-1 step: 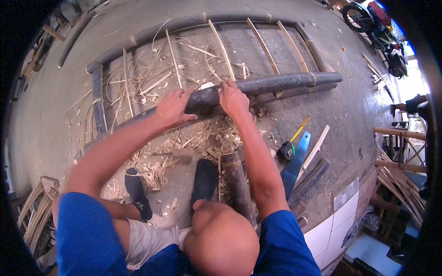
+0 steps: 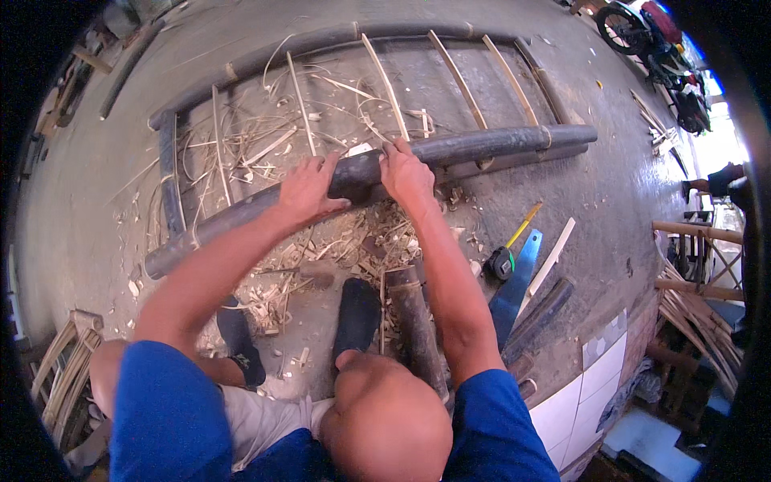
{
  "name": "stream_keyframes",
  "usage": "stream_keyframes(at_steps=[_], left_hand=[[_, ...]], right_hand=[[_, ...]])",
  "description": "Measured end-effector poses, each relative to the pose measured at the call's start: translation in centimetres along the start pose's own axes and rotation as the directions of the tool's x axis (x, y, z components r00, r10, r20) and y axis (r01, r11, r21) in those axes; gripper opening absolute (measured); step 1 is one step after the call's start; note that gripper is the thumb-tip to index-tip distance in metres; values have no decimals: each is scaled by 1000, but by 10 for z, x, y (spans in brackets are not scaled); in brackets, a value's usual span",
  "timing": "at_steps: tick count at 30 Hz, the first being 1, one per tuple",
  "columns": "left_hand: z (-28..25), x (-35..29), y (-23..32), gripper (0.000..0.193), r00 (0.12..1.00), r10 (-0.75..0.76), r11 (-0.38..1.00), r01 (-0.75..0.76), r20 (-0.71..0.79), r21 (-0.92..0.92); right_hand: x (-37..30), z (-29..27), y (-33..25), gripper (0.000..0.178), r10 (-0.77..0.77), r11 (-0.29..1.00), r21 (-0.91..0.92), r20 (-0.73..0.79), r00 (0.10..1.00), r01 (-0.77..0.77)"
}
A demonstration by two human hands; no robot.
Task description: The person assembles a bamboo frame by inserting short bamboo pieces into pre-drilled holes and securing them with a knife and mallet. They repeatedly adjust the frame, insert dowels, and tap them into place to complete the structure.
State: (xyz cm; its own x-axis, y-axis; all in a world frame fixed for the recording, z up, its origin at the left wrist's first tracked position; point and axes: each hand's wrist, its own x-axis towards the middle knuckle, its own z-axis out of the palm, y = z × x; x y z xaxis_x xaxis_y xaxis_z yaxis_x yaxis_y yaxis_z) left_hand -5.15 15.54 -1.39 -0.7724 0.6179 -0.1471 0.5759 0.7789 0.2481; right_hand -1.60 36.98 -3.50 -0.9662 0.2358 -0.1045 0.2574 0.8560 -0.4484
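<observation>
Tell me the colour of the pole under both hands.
The pole is dark grey, nearly black, with paler rings; it shows in the head view.

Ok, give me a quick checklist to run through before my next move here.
1. Left hand on the pole: ok, fingers spread over it.
2. Right hand on the pole: ok, by the middle slat.
3. Middle slat fully seated: cannot tell, the joint is hidden.
4. Saw away from both hands: ok, it lies to the right.
5. Tape measure wound in: not ok, yellow tape sticks out.
6. Shavings cleared from around the feet: not ok, they lie scattered there.
</observation>
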Motion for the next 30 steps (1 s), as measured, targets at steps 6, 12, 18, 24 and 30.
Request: stream_keyframes(at_steps=[6, 12, 18, 24, 30], left_hand=[[50, 7, 17, 86, 960, -134, 979, 166, -246, 114], [50, 14, 14, 85, 953, -120, 974, 167, -278, 150], [54, 14, 14, 84, 951, -123, 975, 169, -283, 146], [51, 14, 16, 85, 944, -121, 980, 164, -308, 116], [51, 14, 15, 87, 945, -125, 977, 171, -302, 131]], right_hand=[[1, 4, 2, 37, -6, 999, -52, -21, 1000, 5], [-33, -6, 7, 32, 38, 958, 281, -304, 952, 52], [-99, 29, 9, 30, 78, 952, 292, 42, 996, -87], [-95, 57, 3, 32, 31, 971, 235, 104, 994, -55], [-81, 53, 6, 33, 14, 987, 158, 131, 991, -35]])
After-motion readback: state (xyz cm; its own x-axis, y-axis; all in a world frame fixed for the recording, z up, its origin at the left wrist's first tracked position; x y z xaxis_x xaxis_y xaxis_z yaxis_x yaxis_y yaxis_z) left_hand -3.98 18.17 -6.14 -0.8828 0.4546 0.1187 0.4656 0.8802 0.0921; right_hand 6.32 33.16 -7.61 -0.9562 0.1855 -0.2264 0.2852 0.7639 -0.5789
